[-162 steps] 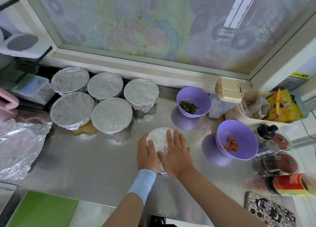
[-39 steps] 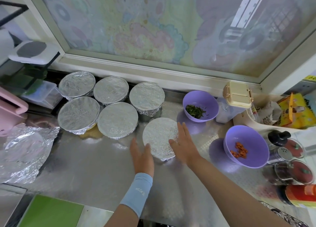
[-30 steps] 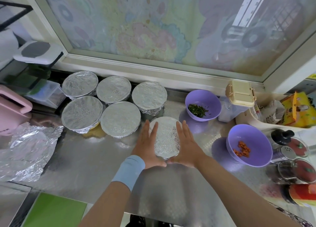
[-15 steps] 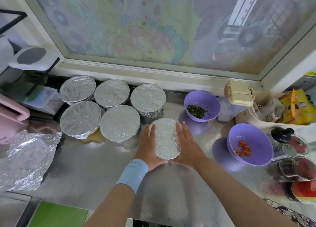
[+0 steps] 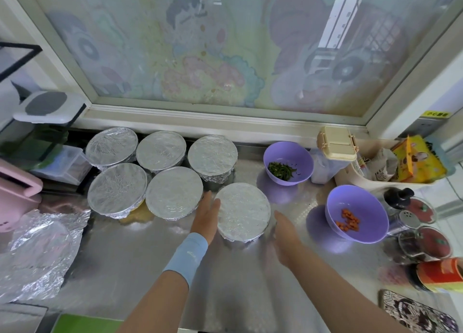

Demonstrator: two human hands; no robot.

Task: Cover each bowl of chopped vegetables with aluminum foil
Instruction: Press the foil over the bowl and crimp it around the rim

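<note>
Foil-covered bowl (image 5: 242, 211) sits mid-counter (image 5: 125, 257), right of five other covered bowls (image 5: 174, 192). Left hand (image 5: 205, 218) flat, fingers straight, at its left edge, holding nothing. Right hand (image 5: 285, 235) open and empty, just off its right side. Uncovered at right: greens bowl (image 5: 288, 157), carrot bowl (image 5: 360, 202).

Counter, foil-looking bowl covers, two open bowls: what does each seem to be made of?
Counter: likely stainless steel, satin sheen; purple reflections show on it. Covers: aluminium foil, shiny, finely crinkled. Open bowls: probably plastic, smooth, uniformly purple.
</note>
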